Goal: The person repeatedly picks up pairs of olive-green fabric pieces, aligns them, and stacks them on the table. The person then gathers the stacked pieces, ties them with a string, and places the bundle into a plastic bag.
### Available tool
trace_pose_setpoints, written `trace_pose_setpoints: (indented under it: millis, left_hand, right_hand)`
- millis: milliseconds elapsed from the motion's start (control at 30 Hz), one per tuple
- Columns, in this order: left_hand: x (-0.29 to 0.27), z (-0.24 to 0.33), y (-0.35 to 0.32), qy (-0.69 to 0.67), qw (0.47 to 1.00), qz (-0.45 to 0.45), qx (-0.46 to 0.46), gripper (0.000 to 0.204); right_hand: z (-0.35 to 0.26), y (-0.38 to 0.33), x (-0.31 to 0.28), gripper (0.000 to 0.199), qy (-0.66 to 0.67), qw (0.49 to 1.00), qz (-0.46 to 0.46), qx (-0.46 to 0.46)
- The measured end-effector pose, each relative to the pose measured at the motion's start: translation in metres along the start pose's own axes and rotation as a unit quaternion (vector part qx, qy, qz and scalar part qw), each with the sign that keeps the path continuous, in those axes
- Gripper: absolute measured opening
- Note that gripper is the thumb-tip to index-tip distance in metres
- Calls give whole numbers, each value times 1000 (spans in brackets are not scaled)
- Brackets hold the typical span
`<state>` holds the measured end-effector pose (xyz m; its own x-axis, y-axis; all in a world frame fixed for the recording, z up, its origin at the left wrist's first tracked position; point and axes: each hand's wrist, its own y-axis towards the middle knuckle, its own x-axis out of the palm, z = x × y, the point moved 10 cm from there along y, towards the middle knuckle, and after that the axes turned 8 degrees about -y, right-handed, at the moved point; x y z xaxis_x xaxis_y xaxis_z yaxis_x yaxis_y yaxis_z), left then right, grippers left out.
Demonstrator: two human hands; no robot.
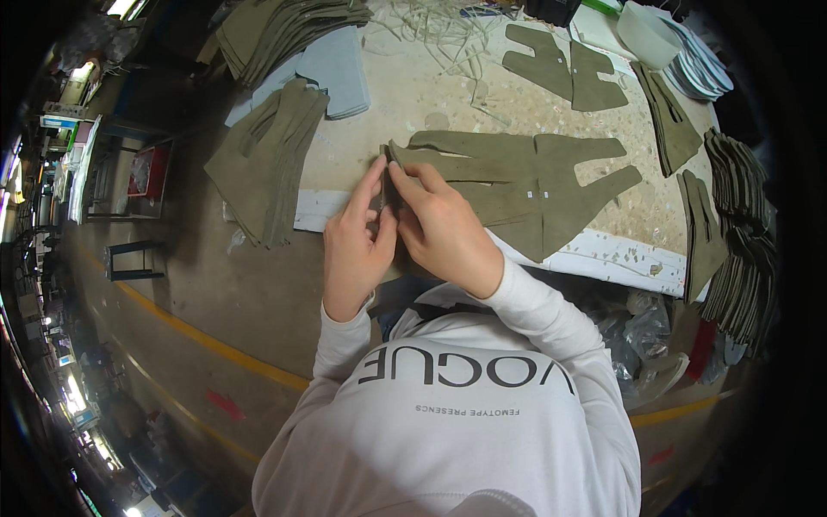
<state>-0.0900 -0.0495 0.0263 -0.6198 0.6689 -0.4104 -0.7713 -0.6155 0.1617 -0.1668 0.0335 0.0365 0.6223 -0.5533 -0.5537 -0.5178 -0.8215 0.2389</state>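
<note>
At the table's near edge, my left hand (355, 246) and my right hand (446, 226) come together, fingers pinching the raised edge of an olive-green suede-like cut piece (388, 177). The edge stands upright between my fingertips, and my palms hide its lower part. Just right of my right hand, joined olive-green pieces (504, 172) lie flat, with long slits on one side and a notched end on the other. Small white tags show on them along a seam. Whether the pinched edge belongs to these flat pieces, I cannot tell.
The pale worktable (413, 108) carries another notched olive pair (564, 69) and tangled thin strips (435, 30). Olive stacks (267, 164) overhang its left side, beside light-blue sheets (338, 73). More olive stacks (745, 233) hang at the right. A small dark stool (133, 261) stands on the floor.
</note>
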Motion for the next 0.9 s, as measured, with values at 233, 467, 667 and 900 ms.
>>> trace_pose_setpoints:
  millis: [233,467,667,900]
  left_hand:
    - [0,-8,3,33,995,-69,-72,53]
    - [1,61,27,116,972,-166,122,52]
    - [-52,113,54,148,964,-122,182,53]
    - [-175,15,51,-139,981,127,53,53]
  right_hand:
    - [6,-8,-22,39,90,995,16,-37]
    - [84,-23,-83,30,25,985,144,92]
    - [122,-33,-91,26,86,966,206,132]
    - [112,-36,-89,27,96,974,181,99]
